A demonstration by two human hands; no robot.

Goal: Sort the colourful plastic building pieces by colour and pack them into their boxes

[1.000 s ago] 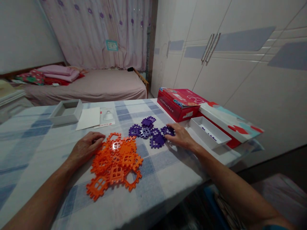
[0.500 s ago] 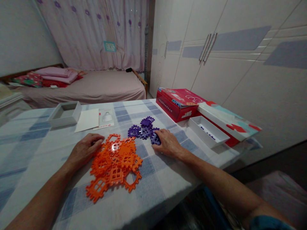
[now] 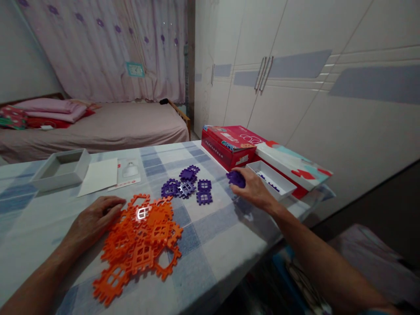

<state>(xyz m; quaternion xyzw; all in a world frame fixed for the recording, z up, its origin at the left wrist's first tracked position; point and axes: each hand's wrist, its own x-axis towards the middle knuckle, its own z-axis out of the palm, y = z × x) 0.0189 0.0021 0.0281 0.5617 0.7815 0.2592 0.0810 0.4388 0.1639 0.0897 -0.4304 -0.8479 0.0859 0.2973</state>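
My right hand (image 3: 254, 190) grips a purple plastic building piece (image 3: 236, 178) between thumb and fingers, held above the tablecloth just left of a white box (image 3: 285, 186) with purple pieces inside. Whether it is a single piece or a small stack, I cannot tell. A loose group of purple notched pieces (image 3: 187, 188) lies mid-table, with two window-patterned purple pieces (image 3: 204, 192) close to its right. My left hand (image 3: 93, 221) rests on the cloth with loosely bent fingers, holding nothing, at the upper left edge of a heap of orange notched pieces (image 3: 142, 245).
A red box (image 3: 226, 148) and a white patterned box (image 3: 295, 162) stand along the table's right side. On the left are an open grey-white box (image 3: 62, 168), a white sheet (image 3: 100, 175) and a printed card (image 3: 128, 170). Beyond the checked tablecloth (image 3: 203, 240) is a bed (image 3: 131, 124).
My right hand has lifted a purple piece from the group and moved right, toward the white box. Two purple pieces now show where it was. The view has turned right; my left hand stays by the orange heap.
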